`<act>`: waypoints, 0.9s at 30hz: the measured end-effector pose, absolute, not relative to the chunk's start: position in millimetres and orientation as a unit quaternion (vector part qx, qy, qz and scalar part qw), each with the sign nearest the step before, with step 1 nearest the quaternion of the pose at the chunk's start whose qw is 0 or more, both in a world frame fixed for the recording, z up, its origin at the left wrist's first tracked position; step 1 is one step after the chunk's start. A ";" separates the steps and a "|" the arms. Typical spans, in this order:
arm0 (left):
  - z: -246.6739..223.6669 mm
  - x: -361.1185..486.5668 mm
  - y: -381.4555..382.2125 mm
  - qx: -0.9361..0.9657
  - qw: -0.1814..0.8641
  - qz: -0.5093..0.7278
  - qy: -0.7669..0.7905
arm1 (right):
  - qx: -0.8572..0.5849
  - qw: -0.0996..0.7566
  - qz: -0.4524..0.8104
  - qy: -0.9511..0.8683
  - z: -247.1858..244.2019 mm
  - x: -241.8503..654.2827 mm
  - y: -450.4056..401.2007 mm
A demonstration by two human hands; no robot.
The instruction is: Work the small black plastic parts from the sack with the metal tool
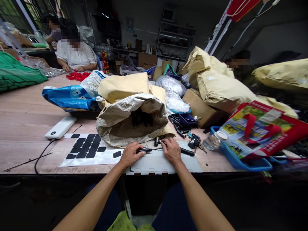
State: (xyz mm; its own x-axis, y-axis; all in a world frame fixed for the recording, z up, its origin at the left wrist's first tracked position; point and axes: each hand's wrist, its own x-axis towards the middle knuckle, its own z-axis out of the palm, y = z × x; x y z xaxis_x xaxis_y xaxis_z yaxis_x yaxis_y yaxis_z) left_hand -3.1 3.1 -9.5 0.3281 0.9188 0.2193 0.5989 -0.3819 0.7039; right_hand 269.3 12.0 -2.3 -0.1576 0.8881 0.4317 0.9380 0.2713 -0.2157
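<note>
My left hand is closed around a slim black pen-like piece, whose end points to the right over the grey mat. My right hand grips what looks like a small hammer, with a dark head and metal shaft to its left and a black handle to its right. Just beyond both hands lies a beige sack, its mouth facing me and dark items inside. Left of my left hand, a white sheet carries several black rounded patches.
A white power bank with a cable lies at left. Black parts, keys, a clear jar and a blue tray holding a red bag stand at right. A co-worker sits at the far left.
</note>
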 end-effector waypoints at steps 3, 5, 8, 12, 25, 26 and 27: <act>-8.9 -4.2 5.1 0.778 0.253 0.311 0.483 | -0.605 0.245 -0.055 -0.755 -3.1 268.7 12.6; -3.0 -3.9 2.7 0.783 0.246 0.314 0.477 | -0.610 0.244 -0.055 -0.752 -3.8 268.3 13.0; 10.9 -1.4 -18.1 0.802 0.228 0.329 0.443 | -0.615 0.239 -0.054 -0.749 -4.1 268.2 13.5; 9.1 5.1 -82.7 0.869 0.263 0.269 0.321 | -0.616 0.233 -0.053 -0.751 -3.4 268.1 13.7; -45.7 27.1 -132.4 0.785 0.436 -0.158 0.410 | -0.614 0.235 -0.061 -0.751 -0.9 266.8 13.6; -27.3 27.2 -122.8 0.795 0.465 -0.148 0.361 | -0.613 0.237 -0.062 -0.751 -1.1 266.8 13.6; -8.3 26.7 -109.9 0.792 0.508 -0.125 0.315 | -0.612 0.238 -0.062 -0.752 -1.4 266.8 13.6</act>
